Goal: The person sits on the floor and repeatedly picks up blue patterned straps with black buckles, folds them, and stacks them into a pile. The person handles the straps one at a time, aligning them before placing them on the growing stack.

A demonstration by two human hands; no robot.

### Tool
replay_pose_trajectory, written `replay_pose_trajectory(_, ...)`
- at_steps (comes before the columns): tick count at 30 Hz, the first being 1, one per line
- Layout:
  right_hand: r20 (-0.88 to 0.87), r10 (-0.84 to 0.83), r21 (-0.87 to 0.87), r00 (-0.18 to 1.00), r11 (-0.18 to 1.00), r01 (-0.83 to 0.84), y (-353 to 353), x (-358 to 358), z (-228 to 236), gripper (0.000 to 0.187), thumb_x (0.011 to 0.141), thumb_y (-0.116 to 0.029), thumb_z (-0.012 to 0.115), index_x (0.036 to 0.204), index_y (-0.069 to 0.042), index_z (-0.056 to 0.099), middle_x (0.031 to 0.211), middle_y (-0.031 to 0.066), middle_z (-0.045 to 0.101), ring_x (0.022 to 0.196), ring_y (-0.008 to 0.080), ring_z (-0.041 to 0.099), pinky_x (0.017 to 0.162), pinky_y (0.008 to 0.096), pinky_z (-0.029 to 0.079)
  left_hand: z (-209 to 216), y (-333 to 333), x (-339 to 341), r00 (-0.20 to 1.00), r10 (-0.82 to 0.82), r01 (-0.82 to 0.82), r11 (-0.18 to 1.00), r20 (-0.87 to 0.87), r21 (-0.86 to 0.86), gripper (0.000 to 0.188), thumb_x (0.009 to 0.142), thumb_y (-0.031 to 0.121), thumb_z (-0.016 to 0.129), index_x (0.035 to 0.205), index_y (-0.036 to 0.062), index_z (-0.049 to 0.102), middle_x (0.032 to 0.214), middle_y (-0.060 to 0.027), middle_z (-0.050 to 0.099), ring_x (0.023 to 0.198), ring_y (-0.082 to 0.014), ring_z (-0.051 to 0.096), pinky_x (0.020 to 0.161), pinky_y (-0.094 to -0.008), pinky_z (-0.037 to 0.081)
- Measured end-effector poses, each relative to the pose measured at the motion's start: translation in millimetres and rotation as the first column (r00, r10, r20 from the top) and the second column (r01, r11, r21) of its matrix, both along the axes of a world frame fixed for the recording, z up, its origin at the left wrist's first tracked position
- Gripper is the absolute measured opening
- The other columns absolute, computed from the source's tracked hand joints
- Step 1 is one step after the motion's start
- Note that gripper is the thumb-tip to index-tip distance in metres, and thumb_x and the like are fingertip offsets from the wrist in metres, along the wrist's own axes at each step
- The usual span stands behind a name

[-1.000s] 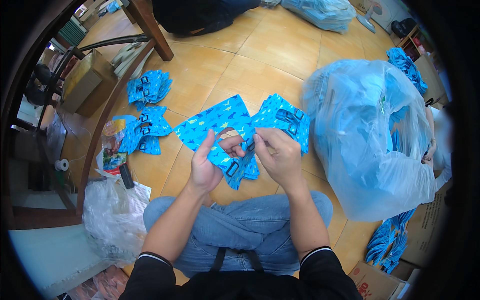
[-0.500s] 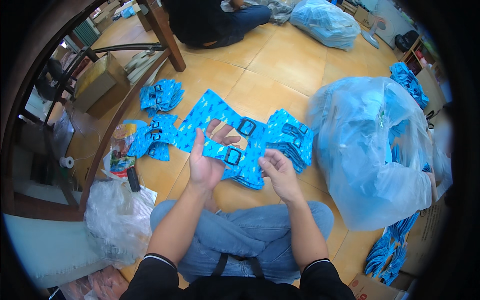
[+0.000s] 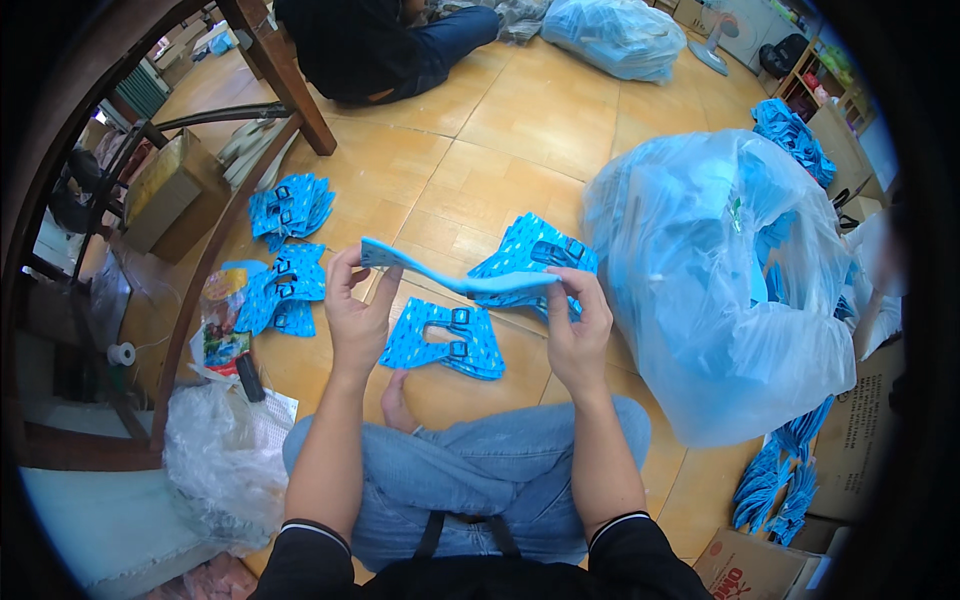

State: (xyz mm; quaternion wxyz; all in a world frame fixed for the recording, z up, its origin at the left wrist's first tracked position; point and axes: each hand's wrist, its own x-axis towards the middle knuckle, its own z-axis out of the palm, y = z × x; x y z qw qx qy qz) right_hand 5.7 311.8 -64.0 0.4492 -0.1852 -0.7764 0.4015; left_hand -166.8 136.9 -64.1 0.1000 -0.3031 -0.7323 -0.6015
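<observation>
A blue printed fabric piece (image 3: 462,284) stretches between my hands, seen nearly edge-on and sagging in the middle. My left hand (image 3: 358,318) pinches its left end, where a darker underside shows. The right end is pinched between the thumb and fingers of my right hand (image 3: 580,328). Below it on the floor lies a small pile of blue patterned pieces (image 3: 482,358) with black buckles and a cut-out. Another buckled stack (image 3: 522,240) sits behind the held piece, partly covered by it. Two more groups of such pieces, an upper stack (image 3: 300,208) and a lower stack (image 3: 258,302), lie to the left.
A large translucent bag (image 3: 690,350) of blue pieces bulges at the right. Dark wooden furniture legs (image 3: 295,90) stand at the left, near crumpled clear plastic (image 3: 220,450). Another person (image 3: 350,50) sits at the far side. Bundled blue pieces (image 3: 765,500) lie by a cardboard box (image 3: 745,565).
The held piece has been lifted off the pile and turned from face-up to nearly edge-on. My right hand has taken its right end. The whole view has shifted slightly.
</observation>
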Motion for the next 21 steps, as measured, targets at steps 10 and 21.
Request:
replay_pose_trajectory(10, -0.046, -0.013, -0.036, 0.999, 0.999, 0.012, -5.9, -4.2, -3.4, 0.009, 0.091, -0.003, 0.061, 0.1, -0.001, 0.063, 0.092, 0.0102, 0.064, 0.083, 0.0191, 0.062, 0.073, 0.0298, 0.049, -10.2, 1.1, 1.3, 0.982, -0.098, 0.084, 0.992, 0.162, 0.089, 0.02, 0.089, 0.007, 0.067, 0.108, 0.0018, 0.06, 0.102, -0.0053, 0.061, 0.097, -0.0115, 0.058, 0.08, -0.027, 0.051)
replay_pose_trajectory(21, -0.018, -0.004, -0.047, 1.0, 0.999, 0.004, -8.1, -4.2, -7.6, 0.011, 0.096, -0.008, 0.056, 0.104, -0.001, 0.06, 0.092, 0.0042, 0.061, 0.086, 0.0102, 0.057, 0.075, 0.0254, 0.047, -1.4, 3.0, 5.9, 0.971, -0.105, 0.075, 0.987, 0.216, 0.141, 0.021, 0.088, 0.011, 0.068, 0.106, 0.0038, 0.061, 0.108, -0.0076, 0.057, 0.1, -0.0153, 0.059, 0.084, -0.0309, 0.052)
